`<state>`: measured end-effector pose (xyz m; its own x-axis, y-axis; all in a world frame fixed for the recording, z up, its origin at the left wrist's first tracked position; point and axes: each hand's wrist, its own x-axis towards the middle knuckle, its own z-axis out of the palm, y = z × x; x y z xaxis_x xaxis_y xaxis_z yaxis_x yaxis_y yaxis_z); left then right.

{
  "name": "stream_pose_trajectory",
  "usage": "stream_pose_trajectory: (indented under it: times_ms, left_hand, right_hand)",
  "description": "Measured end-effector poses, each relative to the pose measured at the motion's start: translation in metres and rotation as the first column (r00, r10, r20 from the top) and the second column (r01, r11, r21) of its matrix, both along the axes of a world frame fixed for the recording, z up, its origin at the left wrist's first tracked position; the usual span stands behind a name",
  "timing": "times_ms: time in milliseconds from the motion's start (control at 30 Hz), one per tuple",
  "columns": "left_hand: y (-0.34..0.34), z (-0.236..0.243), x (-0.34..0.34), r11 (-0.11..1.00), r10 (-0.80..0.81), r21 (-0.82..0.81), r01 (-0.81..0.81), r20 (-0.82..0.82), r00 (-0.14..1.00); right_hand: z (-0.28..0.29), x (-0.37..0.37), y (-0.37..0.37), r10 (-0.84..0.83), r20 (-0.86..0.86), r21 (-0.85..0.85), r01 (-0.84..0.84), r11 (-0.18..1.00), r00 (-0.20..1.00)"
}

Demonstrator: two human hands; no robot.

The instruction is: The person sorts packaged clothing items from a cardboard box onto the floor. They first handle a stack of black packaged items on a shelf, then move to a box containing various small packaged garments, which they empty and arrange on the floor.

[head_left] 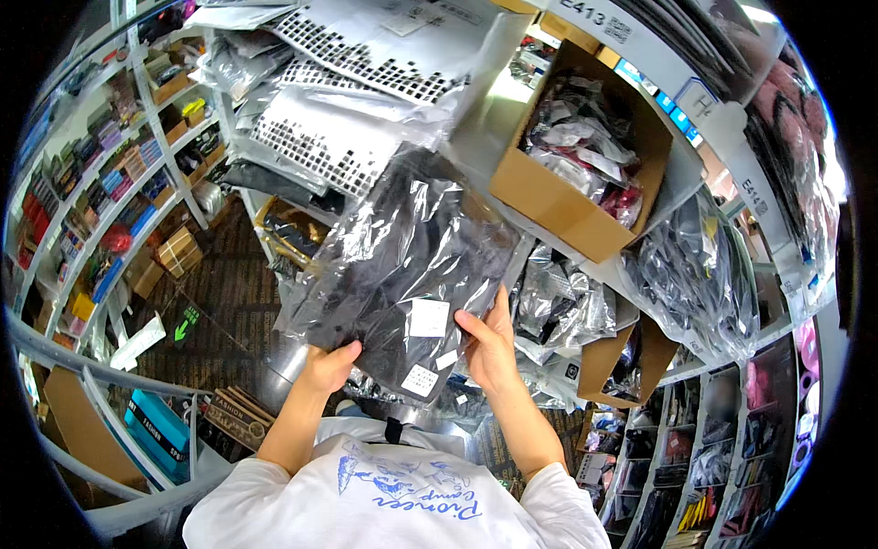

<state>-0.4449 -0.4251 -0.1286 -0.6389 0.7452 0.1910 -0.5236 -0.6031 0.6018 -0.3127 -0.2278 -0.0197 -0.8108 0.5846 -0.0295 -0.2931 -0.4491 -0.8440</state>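
Observation:
A dark folded garment in a clear plastic bag (389,261) is held out in front of me by its near edges. My left hand (331,368) grips the near left edge, thumb on top and fingers underneath. At the near right edge, my right hand (491,343) holds the bag the same way, its thumb close to a white label (429,317). Smaller white labels sit near the bag's closest corner. The far end of the bag overlaps a stack of white mailing bags with black square patterns (320,142). What the garment is cannot be made out.
An open cardboard box (558,206) full of bagged items stands on the shelf to the right. Bagged dark goods (700,274) lie beside it, with a smaller carton (608,366) below. Shelving with small boxes (119,183) runs along the left, and a blue box (155,435) stands lower left.

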Motion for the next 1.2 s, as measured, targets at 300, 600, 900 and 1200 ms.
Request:
stream_pose_trajectory:
  times_ms: [300, 600, 900, 1200]
  left_hand:
    - [-0.03, -0.007, -0.016, 0.877, -0.413, 0.297, 0.377, 0.068, 0.908]
    - [-0.033, -0.003, -0.029, 0.911, -0.322, -0.278, 0.304, -0.02, 0.946]
    - [-0.008, 0.06, -0.002, 0.899, -0.215, -0.427, 0.097, -0.238, 0.947]
    - [-0.014, 0.059, -0.001, 0.858, -0.303, -0.464, 0.22, -0.111, 0.947]
  right_hand:
    - [-0.014, 0.032, -0.001, -0.201, -0.042, 0.446, 0.198, 0.873, 0.979]
    - [-0.004, 0.046, -0.008, -0.158, -0.057, 0.582, 0.161, 0.797, 0.986]
    - [-0.004, 0.044, -0.005, -0.155, 0.025, 0.496, 0.123, 0.86, 0.988]
    - [-0.005, 0.061, -0.009, -0.067, 0.056, 0.256, 0.051, 0.965, 0.996]
